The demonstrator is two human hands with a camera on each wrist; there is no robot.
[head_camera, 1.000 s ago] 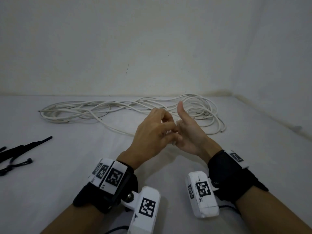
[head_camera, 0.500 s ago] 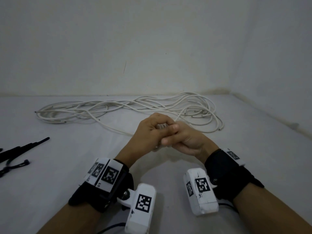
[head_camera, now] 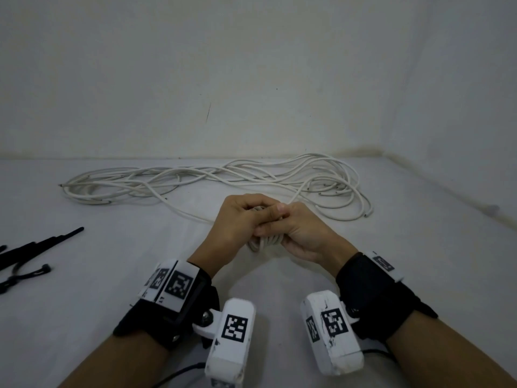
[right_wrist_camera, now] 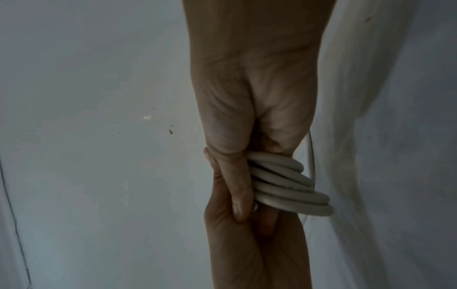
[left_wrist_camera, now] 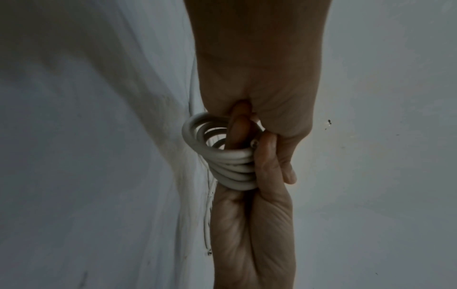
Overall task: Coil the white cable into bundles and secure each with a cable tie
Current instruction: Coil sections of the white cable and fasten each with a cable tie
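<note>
You work on a white table [head_camera: 419,261], w/ plain walls behind it and on its right side. On it, at the far side, lies the loose white cable [head_camera: 212,177], many long loops from left to right. At the left edge you have black cable ties [head_camera: 33,249], approx. side by side.

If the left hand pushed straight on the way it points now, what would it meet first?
The right hand, most likely: the left hand points at it, and both already grip the small white coil between them. Nothing else shows in that line.
</note>
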